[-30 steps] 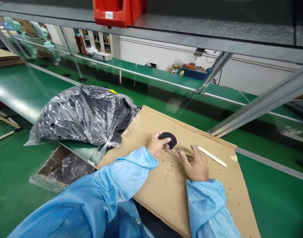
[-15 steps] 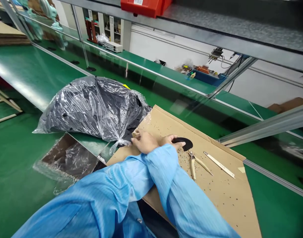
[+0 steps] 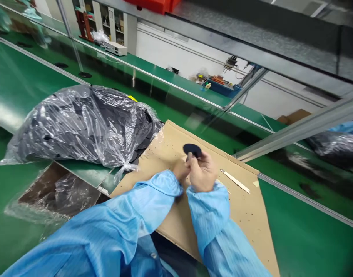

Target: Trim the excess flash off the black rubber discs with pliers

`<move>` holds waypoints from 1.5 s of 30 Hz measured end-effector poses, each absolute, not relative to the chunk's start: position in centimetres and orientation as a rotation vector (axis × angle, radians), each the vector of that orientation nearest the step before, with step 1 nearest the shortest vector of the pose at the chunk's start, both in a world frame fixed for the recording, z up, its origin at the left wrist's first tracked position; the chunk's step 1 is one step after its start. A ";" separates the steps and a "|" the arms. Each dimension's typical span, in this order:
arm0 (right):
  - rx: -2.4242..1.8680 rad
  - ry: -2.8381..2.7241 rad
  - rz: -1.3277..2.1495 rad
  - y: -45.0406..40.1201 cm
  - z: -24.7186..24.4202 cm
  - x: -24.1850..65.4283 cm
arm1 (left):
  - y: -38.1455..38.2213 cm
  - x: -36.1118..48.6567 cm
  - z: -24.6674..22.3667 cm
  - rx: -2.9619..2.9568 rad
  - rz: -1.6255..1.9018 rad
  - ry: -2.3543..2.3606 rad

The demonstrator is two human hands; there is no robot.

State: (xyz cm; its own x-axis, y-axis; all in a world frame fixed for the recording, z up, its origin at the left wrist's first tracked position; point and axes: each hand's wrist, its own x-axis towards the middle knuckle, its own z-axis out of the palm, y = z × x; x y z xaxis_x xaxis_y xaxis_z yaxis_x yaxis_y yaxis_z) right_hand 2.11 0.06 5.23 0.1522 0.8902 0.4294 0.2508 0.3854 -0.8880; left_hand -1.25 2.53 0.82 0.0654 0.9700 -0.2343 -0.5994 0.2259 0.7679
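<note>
A flat black piece with a rounded edge (image 3: pixel 193 149) is raised above a cardboard sheet (image 3: pixel 260 223). My right hand (image 3: pixel 203 173) is closed on it, thumb across its near face. Close on the left, my left hand (image 3: pixel 180 169) is closed at the lower edge of the same piece, its fingers partly hidden and blurred. To the right of my hands a slim white-handled tool (image 3: pixel 235 181) lies on the cardboard. The cutting pliers are almost wholly hidden behind my right hand and sleeve. Small black crumbs dot the sheet.
Left of the cardboard lies a clear plastic bag (image 3: pixel 84 127) full of dark flat pieces. Below it stands an open box (image 3: pixel 61 188) lined with plastic. A metal post (image 3: pixel 303 127) slants at the right, under a grey shelf (image 3: pixel 236 34) with a red bin (image 3: pixel 153 4).
My right hand has left the cardboard's left edge by the bag and come to the black piece. The piece is now lifted and turned; my crossed forearms have separated. The view has swung right.
</note>
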 end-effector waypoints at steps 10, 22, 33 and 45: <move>-1.062 -1.329 0.269 -0.3 -0.8 14.1 | 1.9 -1.0 0.5 0.603 1.047 0.751; -1.142 -1.497 0.338 -0.5 0.2 13.7 | 0.9 -0.9 1.5 0.677 1.030 0.803; -1.177 -1.636 0.352 -0.7 -0.1 13.4 | 0.8 -0.9 1.0 0.696 1.056 0.747; -1.492 -1.695 0.449 -1.6 1.7 13.3 | 0.8 -0.8 0.8 0.759 1.147 0.710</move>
